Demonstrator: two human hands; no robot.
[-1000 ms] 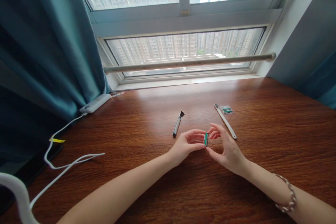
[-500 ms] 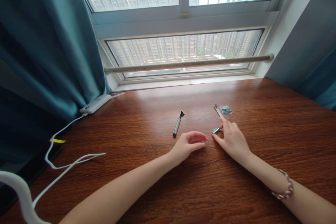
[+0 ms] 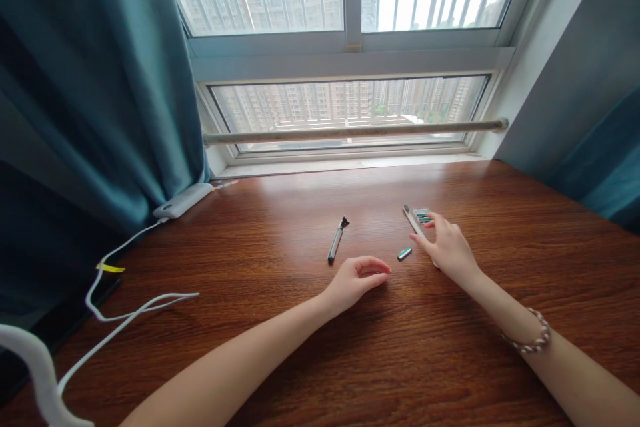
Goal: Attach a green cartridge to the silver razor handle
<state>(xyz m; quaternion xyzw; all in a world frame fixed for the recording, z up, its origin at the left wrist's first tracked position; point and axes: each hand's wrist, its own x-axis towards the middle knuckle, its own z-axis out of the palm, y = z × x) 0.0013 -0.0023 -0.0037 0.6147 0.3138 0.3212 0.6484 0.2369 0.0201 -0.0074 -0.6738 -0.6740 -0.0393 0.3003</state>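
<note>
My left hand (image 3: 356, 278) rests on the wooden table (image 3: 280, 320) with its fingers loosely curled and nothing in them. A small green razor cartridge (image 3: 405, 253) lies on the table between my two hands. My right hand (image 3: 449, 245) is open, fingers spread, its fingertips reaching the clear pack of green cartridges (image 3: 423, 215) and lying over a grey stick-like tool (image 3: 411, 218). A razor handle without a head (image 3: 337, 240) lies just beyond my left hand.
A white power bank (image 3: 183, 200) with a white cable (image 3: 135, 307) sits at the table's far left by the teal curtain (image 3: 90, 80). A window with a rail (image 3: 350, 133) runs along the far edge. A bead bracelet (image 3: 531, 340) is on my right wrist.
My right hand took the green cartridge from between both hands, laid it on the table, let go, and moved on to the cartridge pack. My left hand lowered and stayed put.
</note>
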